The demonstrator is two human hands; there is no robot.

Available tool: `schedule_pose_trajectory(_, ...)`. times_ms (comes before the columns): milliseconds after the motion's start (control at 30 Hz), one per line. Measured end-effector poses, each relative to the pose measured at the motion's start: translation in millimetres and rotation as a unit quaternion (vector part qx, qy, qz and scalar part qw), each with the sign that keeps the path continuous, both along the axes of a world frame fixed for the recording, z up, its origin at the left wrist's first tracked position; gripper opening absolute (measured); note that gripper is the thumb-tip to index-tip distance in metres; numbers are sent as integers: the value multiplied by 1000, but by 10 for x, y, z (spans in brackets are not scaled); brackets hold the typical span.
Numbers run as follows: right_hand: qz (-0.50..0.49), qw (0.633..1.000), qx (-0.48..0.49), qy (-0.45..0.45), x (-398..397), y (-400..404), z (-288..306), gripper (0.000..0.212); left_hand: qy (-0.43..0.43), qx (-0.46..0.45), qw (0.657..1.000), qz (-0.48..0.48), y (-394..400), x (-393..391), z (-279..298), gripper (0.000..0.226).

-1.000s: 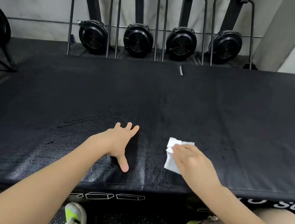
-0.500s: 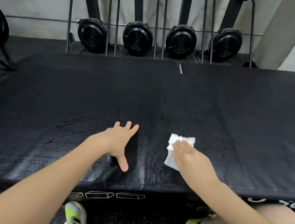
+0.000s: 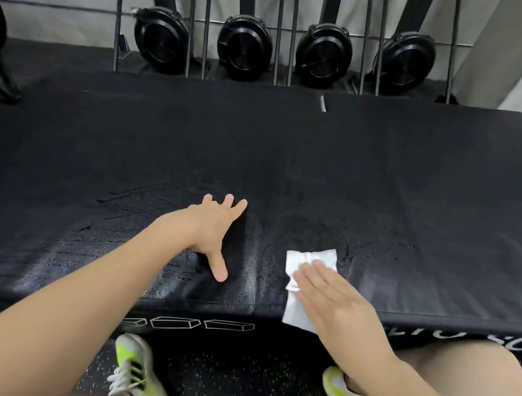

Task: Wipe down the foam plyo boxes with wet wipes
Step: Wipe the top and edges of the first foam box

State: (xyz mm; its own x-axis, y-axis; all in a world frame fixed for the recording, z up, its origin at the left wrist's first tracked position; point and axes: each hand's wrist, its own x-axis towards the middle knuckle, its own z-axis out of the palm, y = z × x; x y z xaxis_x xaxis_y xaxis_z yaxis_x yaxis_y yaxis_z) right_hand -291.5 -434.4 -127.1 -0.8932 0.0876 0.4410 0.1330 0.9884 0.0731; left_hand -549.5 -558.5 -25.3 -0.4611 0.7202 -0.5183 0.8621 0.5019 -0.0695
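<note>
- A big black foam plyo box (image 3: 292,155) fills the middle of the picture from side to side. Its top looks wet and shiny near the bottom edge.
- Four black round fan machines (image 3: 244,48) stand in a row along the top of the picture, by a gray wall.
- The left hand (image 3: 211,231) lies flat on the box in the middle of the picture. Its fingers are straight and spread wide, and it holds nothing.
- The right hand (image 3: 335,304) is at the lower right. Its straight fingers press down on a white wet wipe (image 3: 306,271).
- The wipe lies on the box top and hangs a little over the front edge.
- Two yellow shoes (image 3: 133,378) stand on the speckled floor at the bottom.
</note>
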Motion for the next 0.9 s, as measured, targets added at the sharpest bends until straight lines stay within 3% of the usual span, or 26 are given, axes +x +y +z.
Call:
schedule_pose_trajectory(100,54,998,30,-1,415,32,-122,39,19,-1,1000,-15,10,1,-29,161)
schedule_pose_trajectory(200,79,997,0,13,507,78,-133,56,20,-1,1000,-15,9,2,-30,160)
schedule_pose_trajectory(333,137,990,-12,43,86,-177,-153,30,14,-1,1000,-2,9,25,-10,161)
schedule_pose_trajectory(500,199,977,-22,75,-659,-994,-168,23,16,15,1000,-2,-34,39,-34,160)
schedule_pose_trajectory(600,196,977,-24,79,-692,-1040,-133,24,-3,30,1000,-2,-76,22,-19,155)
schedule_pose_trajectory(767,132,988,-33,79,-98,-449,-146,32,-25,12,1000,-2,-102,-21,21,154)
schedule_pose_trajectory(900,65,997,-33,29,22,-163,-13,29,-12,7,1000,-5,88,-69,76,141)
